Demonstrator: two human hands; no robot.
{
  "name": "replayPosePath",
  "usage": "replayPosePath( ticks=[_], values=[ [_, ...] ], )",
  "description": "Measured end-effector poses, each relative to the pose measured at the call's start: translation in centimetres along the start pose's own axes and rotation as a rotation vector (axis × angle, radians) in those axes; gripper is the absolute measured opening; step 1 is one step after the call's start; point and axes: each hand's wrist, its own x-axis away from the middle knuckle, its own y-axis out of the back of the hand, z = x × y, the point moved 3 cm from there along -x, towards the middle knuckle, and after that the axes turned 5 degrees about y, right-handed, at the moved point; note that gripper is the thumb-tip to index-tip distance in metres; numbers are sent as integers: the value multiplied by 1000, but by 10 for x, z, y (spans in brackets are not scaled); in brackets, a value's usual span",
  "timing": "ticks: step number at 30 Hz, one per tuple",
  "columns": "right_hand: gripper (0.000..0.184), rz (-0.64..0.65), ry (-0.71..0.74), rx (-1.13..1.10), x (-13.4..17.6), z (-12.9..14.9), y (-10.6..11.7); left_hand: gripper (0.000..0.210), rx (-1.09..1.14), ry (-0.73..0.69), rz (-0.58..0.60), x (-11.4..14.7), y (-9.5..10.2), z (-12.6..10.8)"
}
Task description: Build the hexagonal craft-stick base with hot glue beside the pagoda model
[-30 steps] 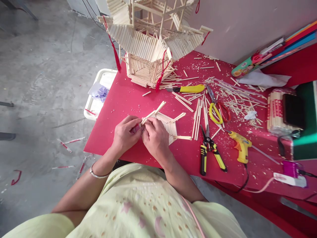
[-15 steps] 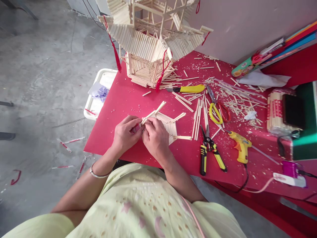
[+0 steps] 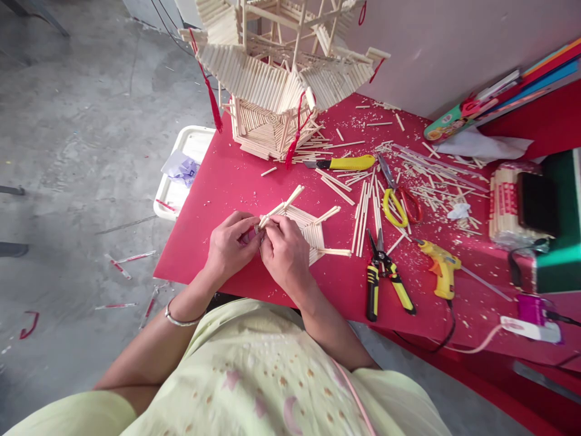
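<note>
Close to the table's front edge, my left hand (image 3: 233, 243) and my right hand (image 3: 285, 245) meet with bent, closed fingers. Between them they pinch the near ends of pale wooden sticks (image 3: 276, 211). These sticks run up and right along a flat panel of glued sticks (image 3: 313, 233), which lies partly under my right hand. More paired sticks jut from the panel's right side. Something small and reddish shows at my left fingertips, too covered to name. Behind my hands stands a tiered stick model (image 3: 267, 130) with red tassels.
Right of the panel lie pruning shears (image 3: 381, 272), scissors (image 3: 394, 200), a yellow utility knife (image 3: 351, 163) and a corded yellow glue gun (image 3: 439, 266). Loose sticks and chips cover much of the red table (image 3: 190, 242). A white tray (image 3: 170, 200) sits beyond its left edge.
</note>
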Motion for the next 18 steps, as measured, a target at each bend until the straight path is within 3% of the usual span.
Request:
replayPosePath(
  ticks=[18],
  values=[
    [35,7,-2,17,-1,0,-1,16,-1,4,1,1,0,-1]
  ],
)
